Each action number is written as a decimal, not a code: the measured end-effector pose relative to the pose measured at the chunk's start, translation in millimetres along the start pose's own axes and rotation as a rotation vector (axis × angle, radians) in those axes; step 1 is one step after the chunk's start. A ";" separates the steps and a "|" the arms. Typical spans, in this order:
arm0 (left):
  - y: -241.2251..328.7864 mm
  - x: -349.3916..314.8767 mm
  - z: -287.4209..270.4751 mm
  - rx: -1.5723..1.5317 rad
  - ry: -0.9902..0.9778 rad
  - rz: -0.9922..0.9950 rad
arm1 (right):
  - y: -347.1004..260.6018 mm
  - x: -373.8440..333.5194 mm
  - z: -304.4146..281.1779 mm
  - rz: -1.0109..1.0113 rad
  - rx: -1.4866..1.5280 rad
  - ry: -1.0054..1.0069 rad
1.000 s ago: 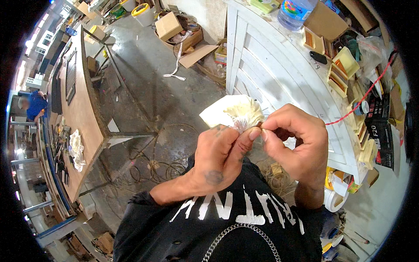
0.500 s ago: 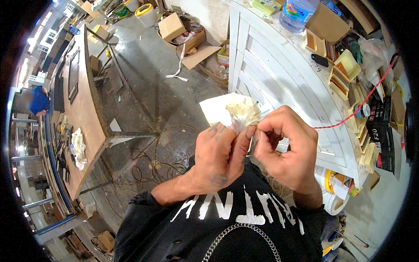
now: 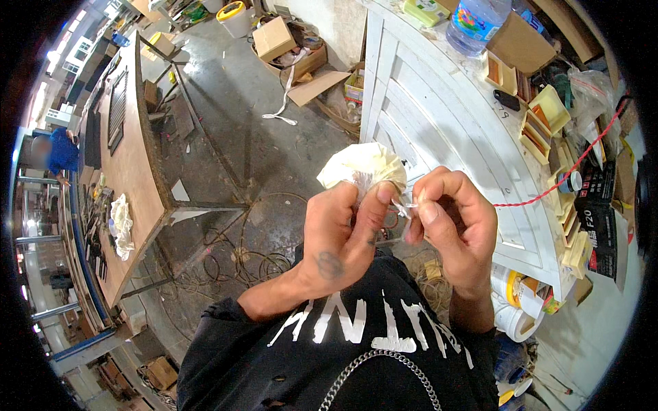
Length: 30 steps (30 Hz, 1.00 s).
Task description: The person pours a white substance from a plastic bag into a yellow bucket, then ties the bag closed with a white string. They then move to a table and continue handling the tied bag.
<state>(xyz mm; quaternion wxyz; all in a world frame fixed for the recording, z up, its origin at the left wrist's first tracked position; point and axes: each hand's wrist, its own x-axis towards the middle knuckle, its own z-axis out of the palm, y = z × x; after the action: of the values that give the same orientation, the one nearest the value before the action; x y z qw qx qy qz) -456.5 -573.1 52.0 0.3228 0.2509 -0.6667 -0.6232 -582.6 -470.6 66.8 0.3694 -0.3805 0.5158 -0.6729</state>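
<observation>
A pale cream bundle [image 3: 363, 163], which looks like a thin plastic bag with something soft and light inside, is held up in front of my chest. My left hand [image 3: 339, 236] is closed around its gathered neck, the thumb pressing on top. From that neck a twisted clear strip of plastic [image 3: 403, 207] runs across to my right hand [image 3: 456, 229]. There, thumb and forefinger pinch the strip's far end. What exactly fills the bundle cannot be made out.
On the right, a white panelled door [image 3: 439, 116] lies flat, with a large water bottle [image 3: 473, 27], small cream trays [image 3: 534, 133] and a red cord [image 3: 548, 185] nearby. A wooden-topped bench [image 3: 130, 226] stands left. Cables [image 3: 240, 260] lie on the floor. Far left is another person [image 3: 63, 151].
My right hand has drawn slightly away from the left, so a twisted plastic strip now shows between them. The bundle has turned and looks rounder; its flat corner no longer shows.
</observation>
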 end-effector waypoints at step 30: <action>-37.3 34.6 -8.2 0.021 0.153 -0.128 | -6.5 -6.3 -5.3 -0.355 0.001 0.216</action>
<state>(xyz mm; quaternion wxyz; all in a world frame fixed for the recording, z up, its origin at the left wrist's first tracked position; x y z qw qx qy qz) -476.0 -607.7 19.1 0.3298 0.3433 -0.6292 -0.6144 -585.3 -461.5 71.4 0.1875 -0.3908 0.4770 -0.7646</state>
